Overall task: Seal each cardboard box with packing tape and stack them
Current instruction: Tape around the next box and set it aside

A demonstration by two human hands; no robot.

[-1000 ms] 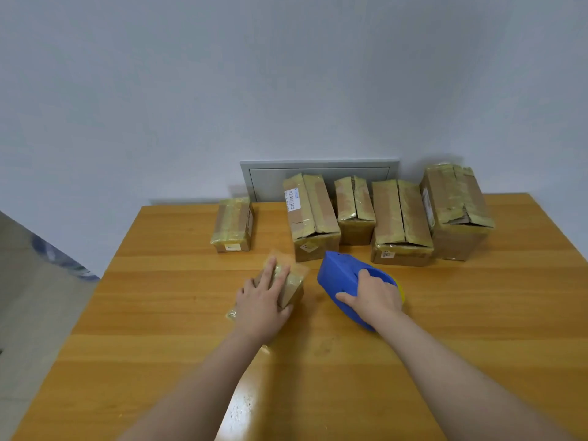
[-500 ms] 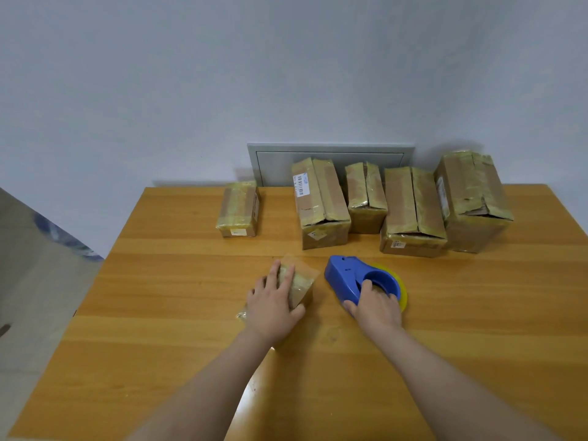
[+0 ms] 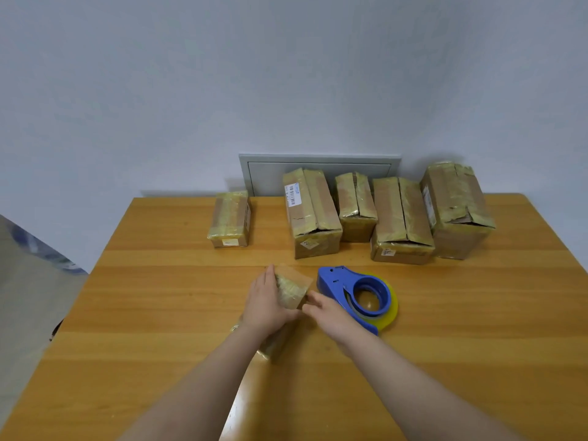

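Head view. The blue tape dispenser point(image 3: 353, 289), with its yellowish roll, lies on its side on the wooden table point(image 3: 159, 313), touched by neither hand. Just left of the dispenser lies the small box point(image 3: 292, 289), wrapped in glossy tape, with a narrow gap between the two. The left hand point(image 3: 263, 302) lies flat against the box's side farthest from the dispenser, fingers straight and together, pointing away from the person. The right hand point(image 3: 331, 313), in front of the dispenser and overlapping its near edge, reaches leftward with extended fingers to the box's near corner; motion blur hides whether they pinch it. Behind the dispenser, four taped boxes point(image 3: 313, 214) stand in a row before a grey wall panel point(image 3: 318, 165). A lone box point(image 3: 230, 219) sits behind and well left of the dispenser.
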